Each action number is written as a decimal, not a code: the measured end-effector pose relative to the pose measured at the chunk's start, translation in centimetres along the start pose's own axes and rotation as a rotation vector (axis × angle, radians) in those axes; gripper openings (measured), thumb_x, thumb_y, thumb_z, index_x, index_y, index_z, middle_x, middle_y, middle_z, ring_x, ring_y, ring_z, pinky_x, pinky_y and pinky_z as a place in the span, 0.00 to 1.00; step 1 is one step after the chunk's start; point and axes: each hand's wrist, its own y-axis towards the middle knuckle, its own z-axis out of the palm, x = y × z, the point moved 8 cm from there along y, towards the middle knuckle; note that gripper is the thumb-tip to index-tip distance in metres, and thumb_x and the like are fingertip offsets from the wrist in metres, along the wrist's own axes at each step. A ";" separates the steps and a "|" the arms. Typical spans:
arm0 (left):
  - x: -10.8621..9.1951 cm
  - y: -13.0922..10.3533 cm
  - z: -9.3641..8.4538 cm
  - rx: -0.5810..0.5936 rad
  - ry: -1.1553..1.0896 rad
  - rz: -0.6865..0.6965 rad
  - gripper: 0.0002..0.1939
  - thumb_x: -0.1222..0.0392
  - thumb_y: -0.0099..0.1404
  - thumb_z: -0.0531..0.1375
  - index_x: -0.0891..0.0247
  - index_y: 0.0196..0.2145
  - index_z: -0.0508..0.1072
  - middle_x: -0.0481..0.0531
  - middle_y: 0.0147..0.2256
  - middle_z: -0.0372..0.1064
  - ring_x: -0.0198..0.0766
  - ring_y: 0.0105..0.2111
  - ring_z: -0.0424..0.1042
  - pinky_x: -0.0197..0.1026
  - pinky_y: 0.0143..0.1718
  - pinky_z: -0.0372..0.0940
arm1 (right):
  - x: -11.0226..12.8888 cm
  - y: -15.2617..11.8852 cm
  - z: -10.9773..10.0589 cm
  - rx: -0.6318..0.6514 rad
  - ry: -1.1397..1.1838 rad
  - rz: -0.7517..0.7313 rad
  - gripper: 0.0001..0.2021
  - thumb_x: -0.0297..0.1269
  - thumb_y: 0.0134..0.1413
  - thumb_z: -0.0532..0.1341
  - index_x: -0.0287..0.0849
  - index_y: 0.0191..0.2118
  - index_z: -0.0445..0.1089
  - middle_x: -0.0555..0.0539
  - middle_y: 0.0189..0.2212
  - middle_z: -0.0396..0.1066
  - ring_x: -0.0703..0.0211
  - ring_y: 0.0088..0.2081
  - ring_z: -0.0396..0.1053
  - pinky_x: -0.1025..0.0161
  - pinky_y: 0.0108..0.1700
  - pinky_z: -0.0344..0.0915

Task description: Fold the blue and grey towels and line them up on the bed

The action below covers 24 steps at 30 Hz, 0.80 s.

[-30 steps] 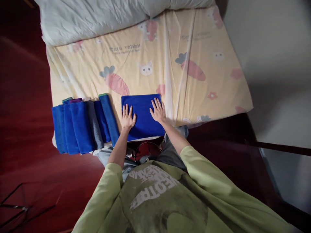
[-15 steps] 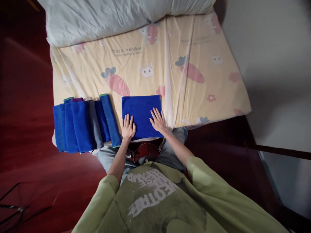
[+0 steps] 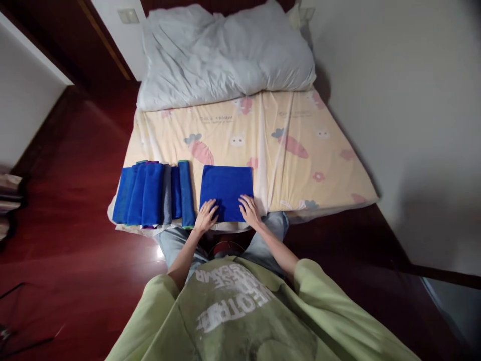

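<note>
A blue towel (image 3: 227, 188) lies flat on the bed near its front edge, squared to me. On the towel's lower left corner rests my left hand (image 3: 206, 215), its fingers stretched out. My right hand (image 3: 249, 209) lies on the lower right side, fingers spread and holding nothing. To the left of it is a row of folded towels: several blue ones (image 3: 152, 193), a grey one (image 3: 167, 195), and a narrow blue one with green edging (image 3: 186, 193) closest to my left hand.
The bed sheet (image 3: 300, 175) is yellow with carrots and rabbits. A bulky pale quilt (image 3: 225, 55) lies across the far end. White wall (image 3: 394, 125) stands on the right, dark red floor (image 3: 75, 250) on the left. Thin black metal legs (image 3: 26, 346) show at lower left.
The view has tilted up, showing more of the quilt and room. Both hands have slid a little towards the towel's near edge. The towels keep their places on the bed.
</note>
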 end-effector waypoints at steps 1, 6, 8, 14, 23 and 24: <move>-0.3 -1.4 0.3 0.036 0.017 0.031 0.22 0.62 0.68 0.56 0.62 0.59 0.71 0.63 0.67 0.59 0.52 0.69 0.56 0.60 0.68 0.54 | 0.5 -2.0 -0.1 -0.002 0.019 -0.009 0.19 0.37 0.71 0.48 0.44 0.56 0.74 0.40 0.57 0.71 0.48 0.62 0.65 0.46 0.66 0.60; 1.1 -5.1 0.9 0.097 0.150 -0.052 0.26 0.73 0.61 0.52 0.63 0.56 0.73 0.65 0.62 0.65 0.54 0.63 0.63 0.58 0.63 0.60 | 1.0 -7.7 -0.4 -0.026 0.002 0.118 0.12 0.32 0.67 0.53 0.45 0.40 0.75 0.41 0.39 0.72 0.48 0.46 0.71 0.53 0.54 0.68; 1.4 -5.0 0.8 0.094 0.182 -0.069 0.27 0.74 0.61 0.51 0.64 0.57 0.73 0.66 0.61 0.65 0.55 0.63 0.63 0.58 0.63 0.60 | 0.9 -7.6 -0.7 -0.050 -0.041 0.181 0.09 0.30 0.64 0.55 0.43 0.42 0.73 0.40 0.41 0.71 0.47 0.47 0.69 0.52 0.54 0.67; 0.4 -4.7 0.6 0.081 0.198 -0.051 0.27 0.72 0.63 0.53 0.66 0.59 0.71 0.69 0.63 0.64 0.58 0.65 0.62 0.59 0.65 0.58 | 1.8 -7.4 2.0 0.130 -0.195 0.102 0.15 0.28 0.61 0.56 0.43 0.52 0.71 0.35 0.50 0.71 0.40 0.51 0.67 0.45 0.54 0.64; 1.1 -5.5 0.8 0.011 0.152 -0.014 0.25 0.72 0.65 0.51 0.64 0.56 0.72 0.65 0.63 0.65 0.52 0.66 0.61 0.58 0.65 0.60 | 1.2 -6.9 2.7 0.028 -0.167 0.177 0.26 0.23 0.61 0.47 0.42 0.60 0.69 0.31 0.55 0.70 0.37 0.54 0.68 0.38 0.54 0.62; 1.3 -5.5 0.8 0.003 0.146 -0.005 0.25 0.72 0.65 0.51 0.64 0.56 0.72 0.65 0.62 0.66 0.52 0.66 0.62 0.58 0.65 0.61 | 1.1 -6.8 2.5 0.014 -0.150 0.191 0.26 0.24 0.61 0.46 0.42 0.60 0.70 0.30 0.55 0.71 0.36 0.54 0.68 0.37 0.54 0.62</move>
